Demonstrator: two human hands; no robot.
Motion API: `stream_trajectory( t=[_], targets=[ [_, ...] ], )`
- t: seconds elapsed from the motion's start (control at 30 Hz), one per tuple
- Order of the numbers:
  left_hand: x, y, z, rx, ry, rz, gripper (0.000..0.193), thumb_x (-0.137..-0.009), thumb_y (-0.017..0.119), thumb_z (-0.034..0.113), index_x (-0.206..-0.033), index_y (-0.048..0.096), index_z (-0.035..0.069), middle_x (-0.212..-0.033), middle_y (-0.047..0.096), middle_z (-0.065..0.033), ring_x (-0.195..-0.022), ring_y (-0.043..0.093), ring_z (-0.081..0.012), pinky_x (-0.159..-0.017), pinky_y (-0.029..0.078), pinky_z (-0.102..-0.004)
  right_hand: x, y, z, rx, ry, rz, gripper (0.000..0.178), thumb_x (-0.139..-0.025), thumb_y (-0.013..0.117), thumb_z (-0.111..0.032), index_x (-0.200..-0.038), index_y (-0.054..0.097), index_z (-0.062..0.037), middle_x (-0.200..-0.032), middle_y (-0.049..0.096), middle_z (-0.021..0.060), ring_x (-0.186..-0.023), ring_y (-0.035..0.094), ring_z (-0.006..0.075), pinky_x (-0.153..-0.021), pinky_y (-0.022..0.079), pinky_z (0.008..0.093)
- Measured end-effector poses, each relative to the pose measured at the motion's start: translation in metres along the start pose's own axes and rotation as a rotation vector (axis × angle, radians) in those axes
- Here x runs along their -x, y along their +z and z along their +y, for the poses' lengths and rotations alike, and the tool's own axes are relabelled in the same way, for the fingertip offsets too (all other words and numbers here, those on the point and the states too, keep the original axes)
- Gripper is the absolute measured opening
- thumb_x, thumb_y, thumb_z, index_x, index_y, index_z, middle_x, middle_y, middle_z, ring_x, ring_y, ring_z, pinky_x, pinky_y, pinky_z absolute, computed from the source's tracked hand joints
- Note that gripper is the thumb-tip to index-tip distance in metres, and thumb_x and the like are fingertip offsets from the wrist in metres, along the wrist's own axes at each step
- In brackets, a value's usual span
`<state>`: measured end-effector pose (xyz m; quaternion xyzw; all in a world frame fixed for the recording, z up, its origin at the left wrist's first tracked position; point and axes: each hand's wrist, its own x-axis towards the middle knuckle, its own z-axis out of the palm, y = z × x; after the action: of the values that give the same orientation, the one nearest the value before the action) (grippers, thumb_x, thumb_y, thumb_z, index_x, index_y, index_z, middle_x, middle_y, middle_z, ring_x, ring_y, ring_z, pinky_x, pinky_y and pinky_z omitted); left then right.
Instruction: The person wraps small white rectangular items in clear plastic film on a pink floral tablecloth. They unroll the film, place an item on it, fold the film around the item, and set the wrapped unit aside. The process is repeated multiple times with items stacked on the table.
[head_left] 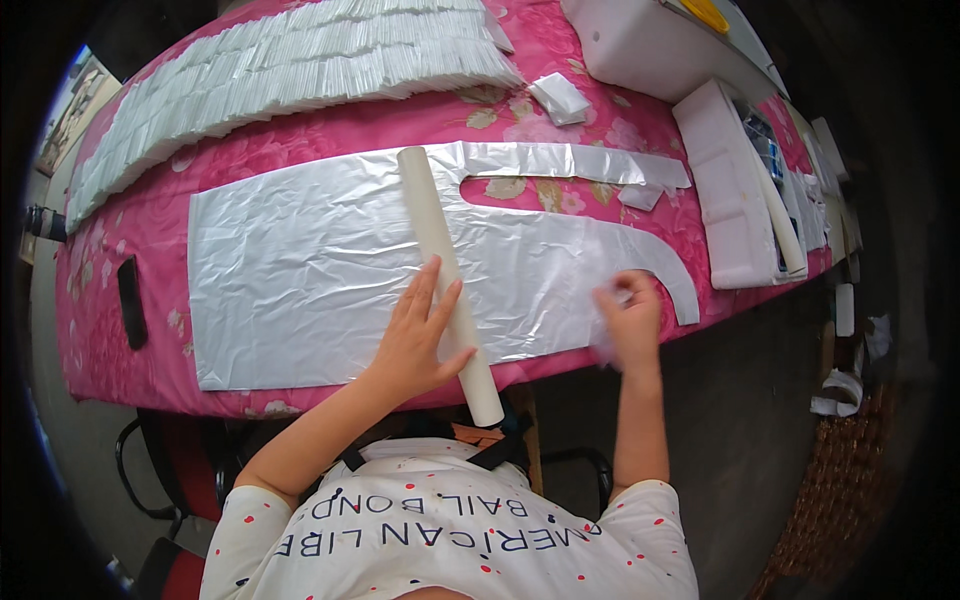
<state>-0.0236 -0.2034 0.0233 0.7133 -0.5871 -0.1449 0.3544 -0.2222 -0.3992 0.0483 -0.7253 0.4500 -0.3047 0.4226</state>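
Observation:
A white plastic apron (310,270), folded lengthwise, lies spread flat and wrinkled on the table. A long white tube (430,210) rests across its middle, its near end reaching past the table edge. My left hand (415,335) lies on the tube with fingers spread, touching it from the left side. Over the apron's near right part, my right hand (635,315) is curled closed on a thin, see-through piece of plastic film (603,335). That film is smeared by motion, so its shape cannot be made out. A small folded white packet (640,196) lies by the apron's upper strap.
Rows of folded white packets (300,75) cover the far left of the pink flowered tablecloth (110,370). A black strip-shaped object (131,303) lies at the left. Another white packet (560,98) sits beyond the apron. White foam boxes (725,190) stand at the right.

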Motion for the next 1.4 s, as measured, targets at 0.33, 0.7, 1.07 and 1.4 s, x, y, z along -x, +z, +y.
stream_trajectory(
  t=[0.33,0.7,1.07,1.4],
  targets=[
    [0.010,-0.034,-0.020,1.110,-0.783,-0.076,0.031,-0.084,0.062,0.011,-0.111,0.053,-0.001,-0.091,0.065,-0.0099,-0.080,0.063,-0.0142,-0.069,0.050,-0.0261,0.085,0.103,-0.069,-0.256,-0.107,-0.648,0.039,-0.073,0.070,-0.011,-0.109,0.057,-0.0020,-0.097,0.058,0.0065,-0.072,0.055,0.0136,-0.066,0.046,0.0261],
    [0.021,-0.033,-0.041,1.178,-0.803,-0.040,0.022,-0.080,0.068,0.018,-0.093,0.057,0.004,-0.082,0.063,-0.0059,-0.073,0.061,-0.0125,-0.062,0.049,-0.0263,0.065,0.122,-0.062,-0.064,-0.161,-0.395,0.009,-0.076,0.066,0.001,-0.084,0.064,-0.0008,-0.073,0.059,0.0051,-0.062,0.054,0.0095,-0.057,0.043,0.0213],
    [0.026,-0.057,-0.062,1.100,-0.969,-0.045,0.019,-0.085,0.062,0.021,-0.096,0.058,0.006,-0.088,0.064,-0.0047,-0.077,0.061,-0.0110,-0.063,0.049,-0.0258,-0.053,-0.084,0.105,-0.092,0.164,0.574,0.028,-0.087,0.054,-0.010,-0.113,0.053,0.0024,-0.107,0.057,0.0094,-0.094,0.054,0.0167,-0.083,0.043,0.0279],
    [0.029,-0.051,-0.067,1.075,-0.902,-0.139,0.018,-0.086,0.059,0.016,-0.099,0.058,0.004,-0.090,0.064,-0.0057,-0.078,0.061,-0.0113,-0.062,0.049,-0.0249,0.065,0.100,-0.054,0.307,-0.493,-0.145,0.052,-0.062,0.077,-0.022,-0.105,0.055,-0.0030,-0.100,0.055,0.0149,-0.094,0.052,0.0328,-0.085,0.041,0.0410]
  ],
)
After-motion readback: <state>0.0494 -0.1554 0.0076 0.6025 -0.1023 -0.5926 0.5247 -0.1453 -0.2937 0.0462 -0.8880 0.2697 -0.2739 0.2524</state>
